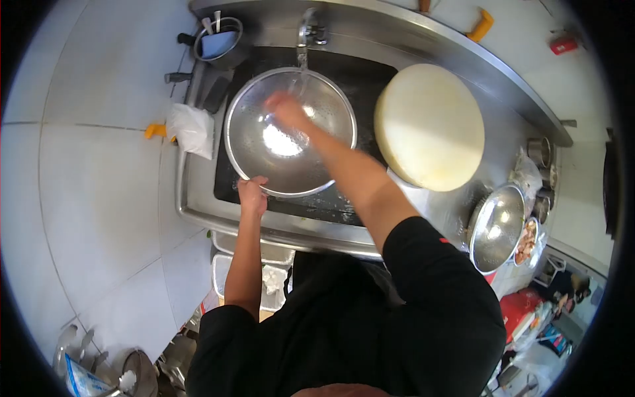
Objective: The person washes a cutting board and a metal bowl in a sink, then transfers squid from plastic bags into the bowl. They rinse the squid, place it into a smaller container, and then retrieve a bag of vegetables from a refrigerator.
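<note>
A wide, shiny steel colander (291,175) rests over the dark sink basin, faint perforations showing in its wall. My left hand (252,194) grips its near-left rim, fingers closed over the edge. Inside the colander is my right hand (288,111), reaching toward the far side near the water stream. Motion smears its fingers, so whether they hold anything cannot be made out. The faucet (308,30) stands at the far edge, with water (303,59) running down into the colander.
A thick round cutting board (430,127) lies on the steel counter to the right. Beyond it sits another steel colander (496,228). Left of the sink are a white plastic bag (190,130) and a metal pot (231,56) holding utensils. White tubs (218,271) stand below the front edge.
</note>
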Motion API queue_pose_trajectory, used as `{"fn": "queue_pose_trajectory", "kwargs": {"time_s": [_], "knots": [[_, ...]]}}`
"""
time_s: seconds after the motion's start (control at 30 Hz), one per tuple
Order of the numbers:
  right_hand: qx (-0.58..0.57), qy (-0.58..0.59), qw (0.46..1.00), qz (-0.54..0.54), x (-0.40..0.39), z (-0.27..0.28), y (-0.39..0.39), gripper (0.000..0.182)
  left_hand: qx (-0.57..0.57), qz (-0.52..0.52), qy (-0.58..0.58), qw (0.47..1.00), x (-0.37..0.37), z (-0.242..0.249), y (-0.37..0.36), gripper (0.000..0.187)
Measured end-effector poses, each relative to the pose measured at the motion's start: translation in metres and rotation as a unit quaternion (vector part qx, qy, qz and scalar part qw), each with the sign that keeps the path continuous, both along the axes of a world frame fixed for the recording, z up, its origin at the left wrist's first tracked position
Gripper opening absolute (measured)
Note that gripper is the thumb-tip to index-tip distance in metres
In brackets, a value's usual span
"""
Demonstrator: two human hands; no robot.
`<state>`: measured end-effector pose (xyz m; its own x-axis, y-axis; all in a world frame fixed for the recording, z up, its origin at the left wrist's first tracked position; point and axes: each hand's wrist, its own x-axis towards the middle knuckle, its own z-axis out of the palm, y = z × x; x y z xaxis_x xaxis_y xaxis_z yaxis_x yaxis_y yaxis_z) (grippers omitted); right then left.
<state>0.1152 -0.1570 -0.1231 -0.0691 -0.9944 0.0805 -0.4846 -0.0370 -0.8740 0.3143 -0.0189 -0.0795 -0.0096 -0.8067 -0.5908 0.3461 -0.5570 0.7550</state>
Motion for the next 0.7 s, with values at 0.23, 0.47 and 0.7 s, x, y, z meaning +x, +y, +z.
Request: {"fn": "queue_pose_trajectory", "kwargs": {"time_s": [0.23, 0.47, 0.7], "knots": [[0.157, 0.201, 0.934, 0.252, -0.008, 0.108, 0.177, 0.064, -0.006, -0.198, -0.148, 0.969, 0.004, 0.043, -0.114, 0.022], [-0.008, -0.123, 0.972, -0.201, -0.028, 0.112, 0.192, 0.032, -0.172, -0.279, -0.167, 0.930, -0.090, 0.138, -0.098, 0.080], [0.041, -0.406, 0.861, -0.303, -0.088, 0.166, 0.246, 0.032, 0.035, -0.273, 0.070, 0.959, -0.075, -0.045, -0.005, 0.080]]}}
